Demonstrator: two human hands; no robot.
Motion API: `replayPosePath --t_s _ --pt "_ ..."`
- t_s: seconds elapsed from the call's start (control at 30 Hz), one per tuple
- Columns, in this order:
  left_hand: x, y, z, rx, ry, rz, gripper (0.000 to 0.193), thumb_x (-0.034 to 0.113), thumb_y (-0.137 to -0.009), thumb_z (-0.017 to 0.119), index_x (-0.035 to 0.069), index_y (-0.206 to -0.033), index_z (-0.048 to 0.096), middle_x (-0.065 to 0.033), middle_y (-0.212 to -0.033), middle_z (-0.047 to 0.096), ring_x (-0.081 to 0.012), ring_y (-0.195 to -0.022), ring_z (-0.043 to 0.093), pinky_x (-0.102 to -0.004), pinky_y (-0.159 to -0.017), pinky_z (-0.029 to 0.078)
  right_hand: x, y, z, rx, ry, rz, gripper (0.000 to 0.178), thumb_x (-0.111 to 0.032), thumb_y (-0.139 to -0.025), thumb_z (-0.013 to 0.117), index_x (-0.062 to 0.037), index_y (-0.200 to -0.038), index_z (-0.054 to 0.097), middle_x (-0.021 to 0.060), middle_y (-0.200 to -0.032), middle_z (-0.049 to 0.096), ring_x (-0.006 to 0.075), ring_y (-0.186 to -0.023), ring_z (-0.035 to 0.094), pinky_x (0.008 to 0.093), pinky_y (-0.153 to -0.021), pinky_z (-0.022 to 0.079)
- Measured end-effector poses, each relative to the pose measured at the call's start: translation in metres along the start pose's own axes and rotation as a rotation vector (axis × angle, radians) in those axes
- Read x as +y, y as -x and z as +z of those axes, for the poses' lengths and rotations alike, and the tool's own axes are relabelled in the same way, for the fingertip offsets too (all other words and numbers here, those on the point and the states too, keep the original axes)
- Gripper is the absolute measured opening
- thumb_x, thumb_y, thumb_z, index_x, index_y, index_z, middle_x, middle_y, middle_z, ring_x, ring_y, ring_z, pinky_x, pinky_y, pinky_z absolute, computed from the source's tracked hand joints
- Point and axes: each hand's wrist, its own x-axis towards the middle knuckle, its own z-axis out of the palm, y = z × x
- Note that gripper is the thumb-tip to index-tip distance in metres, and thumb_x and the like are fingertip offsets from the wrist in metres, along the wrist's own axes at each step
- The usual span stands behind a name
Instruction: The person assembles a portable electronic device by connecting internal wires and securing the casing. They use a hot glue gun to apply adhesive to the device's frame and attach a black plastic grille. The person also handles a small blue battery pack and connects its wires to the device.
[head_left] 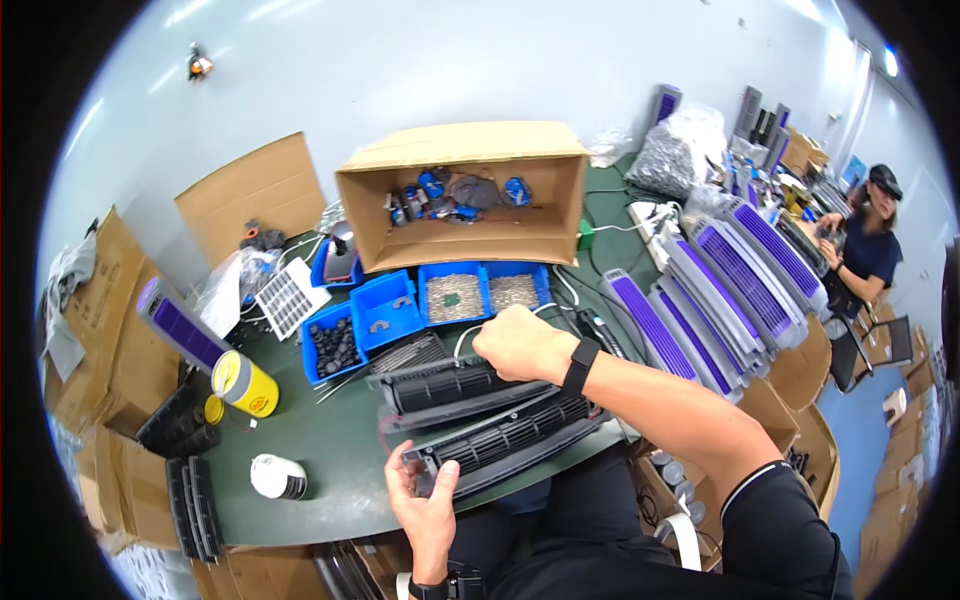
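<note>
At the table's near edge lies a long black slotted fan housing [515, 440] with a drum-like grille. My left hand [428, 505] grips its left end between thumb and fingers. A second, similar black housing [440, 387] lies just behind it. My right hand [525, 345] is closed in a fist above the right part of that second housing, in front of the blue bins. Whatever its fingers hold, if anything, is hidden. Thin dark rods [415, 352] lie in a bundle behind the second housing.
Blue bins hold small metal parts [453, 298] and black parts [335, 345]. Behind them stands an open cardboard box [460, 245] with motors. Purple-grey slotted panels [740, 275] pile up at right. A yellow canister [245, 384] and white tub [278, 477] stand left. A co-worker [868, 240] sits far right.
</note>
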Motion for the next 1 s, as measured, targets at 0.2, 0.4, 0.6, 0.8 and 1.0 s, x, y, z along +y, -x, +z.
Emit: replayPosePath --t_s 0.2,0.4,0.6,0.8,1.0 --pt "0.074 -0.026 0.006 -0.063 0.089 0.238 0.078 -0.011 -0.078 0.078 0.009 -0.148 0.050 -0.0055 -0.113 0.065 -0.0160 -0.103 0.065 -0.0290 -0.087 0.055 0.036 0.067 -0.015 0.378 -0.184 0.352 0.012 -0.009 -0.080 0.067 -0.0009 -0.089 0.067 0.0217 -0.087 0.073 0.0420 -0.080 0.072 0.0505 -0.075 0.058" --pt "0.179 -0.077 0.018 -0.151 -0.195 0.510 0.084 0.001 -0.071 0.085 0.007 -0.147 0.051 -0.0072 -0.113 0.063 -0.0163 -0.100 0.065 -0.0317 -0.090 0.055 0.007 0.102 0.029 0.997 -0.448 0.566 0.011 -0.004 -0.089 0.070 0.0024 -0.097 0.066 0.0200 -0.086 0.069 0.0420 -0.076 0.069 0.0486 -0.069 0.056" --pt "0.218 -0.088 0.055 -0.291 -0.474 0.623 0.077 0.011 -0.070 0.085 0.010 -0.143 0.057 -0.0093 -0.108 0.069 -0.0175 -0.095 0.066 -0.0327 -0.089 0.054 -0.033 0.112 0.074 1.101 -0.510 0.694 0.012 -0.001 -0.088 0.075 0.0030 -0.096 0.067 0.0178 -0.085 0.070 0.0336 -0.067 0.071 0.0390 -0.058 0.056" --pt "0.204 -0.091 0.066 -0.283 -0.571 0.730 0.083 0.013 -0.069 0.089 0.008 -0.145 0.056 -0.0133 -0.116 0.071 -0.0213 -0.097 0.070 -0.0357 -0.091 0.055 -0.040 0.124 0.077 1.001 -0.613 0.636 0.023 -0.001 -0.088 0.074 0.0034 -0.110 0.067 0.0193 -0.096 0.072 0.0363 -0.080 0.074 0.0417 -0.070 0.060" --pt "0.213 -0.075 0.059 -0.314 -0.533 0.609 0.095 0.013 -0.068 0.093 0.005 -0.152 0.050 -0.0165 -0.122 0.070 -0.0233 -0.109 0.068 -0.0368 -0.101 0.051 -0.027 0.152 -0.012 1.007 -0.757 0.640 0.052 0.001 -0.083 0.070 0.0011 -0.135 0.063 0.0207 -0.126 0.070 0.0377 -0.113 0.069 0.0444 -0.097 0.056"
